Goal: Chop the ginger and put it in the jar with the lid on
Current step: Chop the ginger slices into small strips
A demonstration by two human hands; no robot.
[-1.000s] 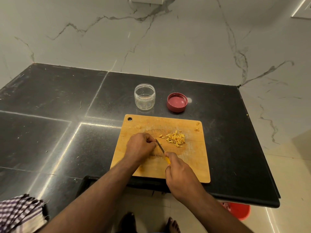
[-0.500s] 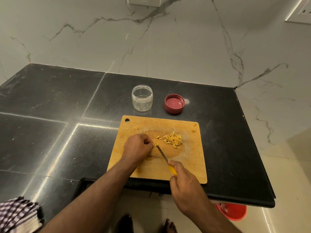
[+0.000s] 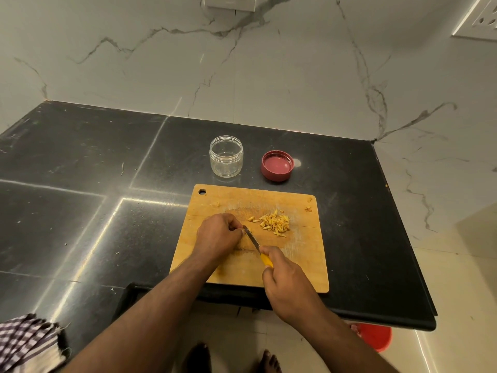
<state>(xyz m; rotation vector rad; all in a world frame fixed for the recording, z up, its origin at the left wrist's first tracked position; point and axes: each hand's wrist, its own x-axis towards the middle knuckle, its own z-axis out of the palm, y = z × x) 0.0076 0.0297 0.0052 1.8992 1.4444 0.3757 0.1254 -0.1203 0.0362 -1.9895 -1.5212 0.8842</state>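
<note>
Right hand (image 3: 289, 288) around knife (image 3: 255, 243)

You face a white marble-look wall (image 3: 269, 76) with grey veins, meeting a side wall at your right. A switch plate (image 3: 230, 1) sits at the top edge, a socket panel (image 3: 477, 21) at upper right. The black stone surface (image 3: 80, 157) shows bright glare streaks. Below lie beige floor tiles (image 3: 457, 292), what looks like a red bucket (image 3: 375, 336), and a checked cloth (image 3: 24, 340).
</note>
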